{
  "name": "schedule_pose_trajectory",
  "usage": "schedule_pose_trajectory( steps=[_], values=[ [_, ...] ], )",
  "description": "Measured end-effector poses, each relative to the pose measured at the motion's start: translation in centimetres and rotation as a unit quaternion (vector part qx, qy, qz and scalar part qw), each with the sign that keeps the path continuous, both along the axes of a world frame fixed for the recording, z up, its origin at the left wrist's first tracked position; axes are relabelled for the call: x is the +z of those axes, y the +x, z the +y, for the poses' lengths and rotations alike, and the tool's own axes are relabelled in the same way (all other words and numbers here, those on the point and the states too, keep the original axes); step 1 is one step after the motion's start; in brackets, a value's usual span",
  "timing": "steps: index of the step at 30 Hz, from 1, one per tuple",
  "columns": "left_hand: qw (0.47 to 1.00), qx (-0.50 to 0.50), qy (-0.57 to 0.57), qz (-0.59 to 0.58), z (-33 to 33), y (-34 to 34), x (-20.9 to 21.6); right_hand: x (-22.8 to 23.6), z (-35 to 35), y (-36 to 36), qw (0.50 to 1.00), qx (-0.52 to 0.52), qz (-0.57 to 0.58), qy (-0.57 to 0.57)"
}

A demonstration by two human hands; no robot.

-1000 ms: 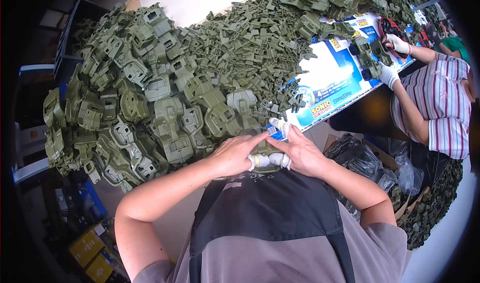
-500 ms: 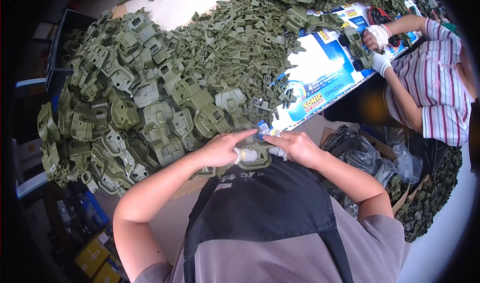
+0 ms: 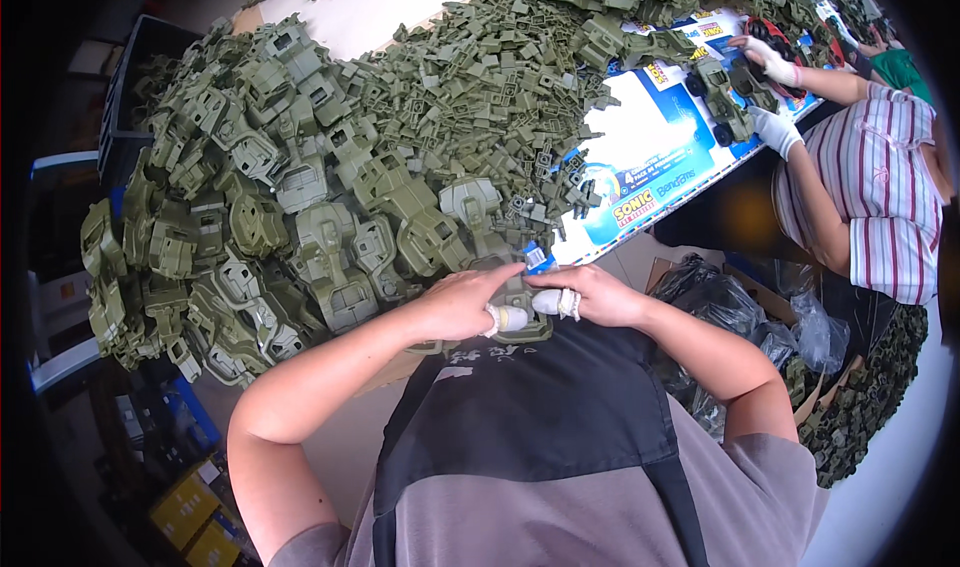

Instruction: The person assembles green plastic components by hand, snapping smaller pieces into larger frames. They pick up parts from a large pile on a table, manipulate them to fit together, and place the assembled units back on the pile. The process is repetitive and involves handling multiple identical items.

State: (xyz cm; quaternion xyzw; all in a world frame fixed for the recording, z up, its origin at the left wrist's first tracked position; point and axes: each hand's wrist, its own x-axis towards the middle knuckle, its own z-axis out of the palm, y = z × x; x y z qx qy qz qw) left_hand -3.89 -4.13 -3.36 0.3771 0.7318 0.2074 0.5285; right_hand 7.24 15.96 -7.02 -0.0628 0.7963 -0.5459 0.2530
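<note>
My left hand (image 3: 455, 305) and my right hand (image 3: 588, 295) meet at the near edge of the pile. Their index fingertips come together, and white covers wrap both thumbs. A green plastic toy vehicle shell (image 3: 522, 333) is gripped between them, partly hidden by the fingers and thumbs. Just beyond the fingertips sits a small blue and white piece (image 3: 538, 258), too small to identify. More green vehicle shells (image 3: 336, 267) lie to the left of my hands.
Small green plastic parts (image 3: 480, 87) are heaped beyond my hands. At the right, a co-worker's gloved hand (image 3: 776, 132) touches a green toy vehicle (image 3: 722, 102) on a printed blue and white board (image 3: 590, 229). Clear plastic bags (image 3: 705, 302) fill a box below.
My thumbs have shifted over the shell, and my right thumb now shows more fully. One of the co-worker's hands has moved off the toy vehicle, farther away.
</note>
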Motion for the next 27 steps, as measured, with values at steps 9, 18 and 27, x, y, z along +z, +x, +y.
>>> schedule_pose_trajectory(
  steps=[9,18,27],
  values=[
    [0.996,0.042,-0.002,0.084,-0.6,1.6,-0.6,-0.4,-1.2,-0.3,0.992,-0.047,-0.104,-0.05],
    [0.972,0.185,0.109,-0.094,-5.6,-1.4,2.1,-0.4,3.5,1.1,0.984,-0.079,-0.124,-0.102],
    [0.918,0.361,0.16,0.018,-4.4,4.7,1.5,6.8,-5.6,-4.8,0.961,0.066,0.22,0.154]
  ],
)
